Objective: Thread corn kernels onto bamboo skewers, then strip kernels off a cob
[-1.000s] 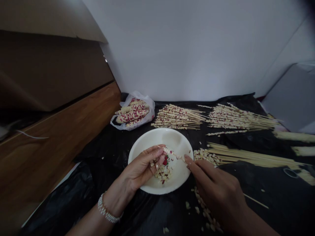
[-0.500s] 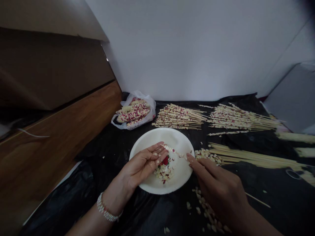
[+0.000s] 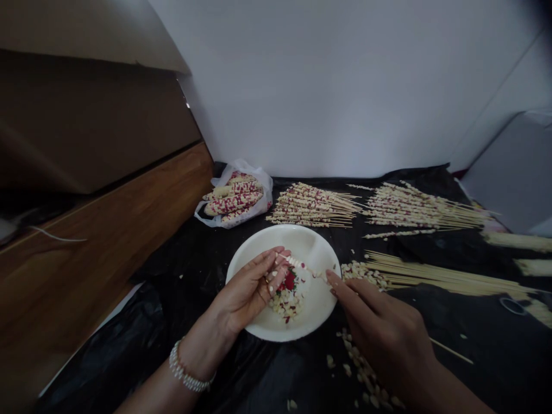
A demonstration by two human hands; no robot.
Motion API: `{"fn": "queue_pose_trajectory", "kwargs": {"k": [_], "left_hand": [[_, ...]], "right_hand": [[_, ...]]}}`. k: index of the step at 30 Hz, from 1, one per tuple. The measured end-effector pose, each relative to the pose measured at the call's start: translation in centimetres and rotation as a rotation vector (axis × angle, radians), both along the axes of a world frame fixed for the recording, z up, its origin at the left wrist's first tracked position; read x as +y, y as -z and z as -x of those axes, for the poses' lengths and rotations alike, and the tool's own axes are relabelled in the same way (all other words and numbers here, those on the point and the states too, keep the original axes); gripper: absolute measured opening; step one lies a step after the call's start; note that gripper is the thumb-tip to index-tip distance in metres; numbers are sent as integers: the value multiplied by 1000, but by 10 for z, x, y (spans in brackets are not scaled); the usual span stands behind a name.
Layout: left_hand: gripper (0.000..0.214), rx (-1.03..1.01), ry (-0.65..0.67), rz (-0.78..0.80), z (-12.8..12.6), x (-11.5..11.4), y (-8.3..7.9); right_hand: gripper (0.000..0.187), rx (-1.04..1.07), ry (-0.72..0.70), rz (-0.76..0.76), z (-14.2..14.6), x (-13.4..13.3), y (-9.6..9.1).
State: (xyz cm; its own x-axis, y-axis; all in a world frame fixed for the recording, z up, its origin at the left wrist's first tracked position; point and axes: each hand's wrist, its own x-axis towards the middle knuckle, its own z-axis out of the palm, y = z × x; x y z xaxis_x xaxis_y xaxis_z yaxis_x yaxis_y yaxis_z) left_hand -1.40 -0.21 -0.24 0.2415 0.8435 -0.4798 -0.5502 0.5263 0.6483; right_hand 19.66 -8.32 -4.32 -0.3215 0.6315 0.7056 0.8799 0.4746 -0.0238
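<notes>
A white plate (image 3: 302, 238) sits on black plastic sheeting and holds a small heap of pale and red kernels (image 3: 288, 296). Over the plate, my left hand (image 3: 248, 287) curls its fingers and pinches a kernel at the tip of a thin wooden skewer (image 3: 302, 265) strung with several kernels. My right hand (image 3: 379, 325) grips the same skewer lower down, its bare end (image 3: 451, 351) sticking out behind the hand to the right. A pearl bracelet (image 3: 185, 371) is on my left wrist.
Two bundles of filled skewers (image 3: 313, 205) (image 3: 414, 208) lie beyond the plate. Bare skewers (image 3: 452, 279) lie at right beside a kernel heap (image 3: 360, 270). A plastic bag of corn cobs (image 3: 235, 198) rests at the back left. Loose kernels (image 3: 362, 374) scatter near my right hand. A wooden ledge (image 3: 107, 230) borders the left.
My left fingers opened slightly half a second ago, then curled again onto the skewer tip. My right hand has barely moved.
</notes>
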Motion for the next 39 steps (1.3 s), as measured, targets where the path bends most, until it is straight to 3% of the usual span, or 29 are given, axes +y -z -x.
{"fn": "queue_pose_trajectory", "kwargs": {"k": [17,28,39], "left_hand": [[20,83,-34,-92,-3,-3,-2],[21,39,-41,-52,-2,1,-2],[18,116,0,-157,2,0,2]], "right_hand": [[49,-87,37,22,-3,-1,-3],[49,-102,37,-4,-4,-1,-4],[52,-145,36,-10,-5,-2,-5]]}}
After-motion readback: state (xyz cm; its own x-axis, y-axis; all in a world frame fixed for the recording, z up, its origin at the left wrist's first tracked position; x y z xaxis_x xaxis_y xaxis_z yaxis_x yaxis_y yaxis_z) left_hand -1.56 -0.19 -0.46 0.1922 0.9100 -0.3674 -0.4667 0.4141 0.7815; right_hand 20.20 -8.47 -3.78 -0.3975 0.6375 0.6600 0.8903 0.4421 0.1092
